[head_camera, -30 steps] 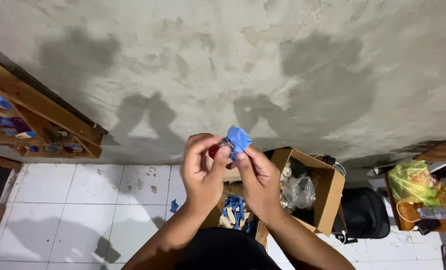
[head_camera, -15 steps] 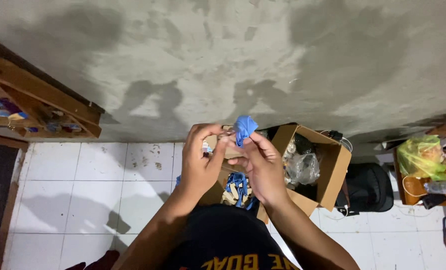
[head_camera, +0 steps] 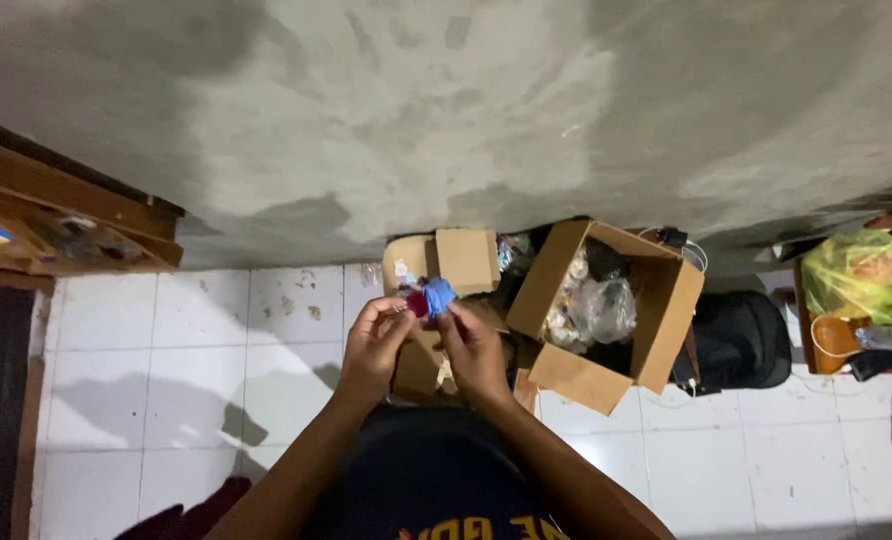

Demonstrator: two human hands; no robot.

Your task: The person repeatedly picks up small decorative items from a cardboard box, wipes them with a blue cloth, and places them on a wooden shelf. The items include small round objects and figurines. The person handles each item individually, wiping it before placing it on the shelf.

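A person seen from above holds a small blue piece (head_camera: pixel 439 295) and a small red piece (head_camera: pixel 418 303) pinched between both hands, above a white tiled floor (head_camera: pixel 206 340) at the foot of a rough grey concrete wall (head_camera: pixel 446 110). The left hand (head_camera: pixel 374 340) has its fingers closed around the red piece, thumb and fingertips pressed onto it from the left. The right hand (head_camera: pixel 473 345) grips the blue piece from the right, its fingers clamped on it so that the two pieces meet between the hands. What kind of objects the pieces are is too small to tell.

Directly under the hands sits an open cardboard box (head_camera: pixel 456 260) with its flaps raised, set against the wall. Just beside it to the right, a larger open cardboard box (head_camera: pixel 656 310) holds clear plastic bags (head_camera: pixel 596 305) of small items. A black bag (head_camera: pixel 741 340) lies on the floor next to that box, and farther right a yellow-green plastic bag (head_camera: pixel 851 270) rests on a low orange stand. At the far left, a wooden shelf (head_camera: pixel 66 215) carrying small odds and ends juts out from the wall. The person's dark shirt (head_camera: pixel 436 480) fills the bottom of the frame.
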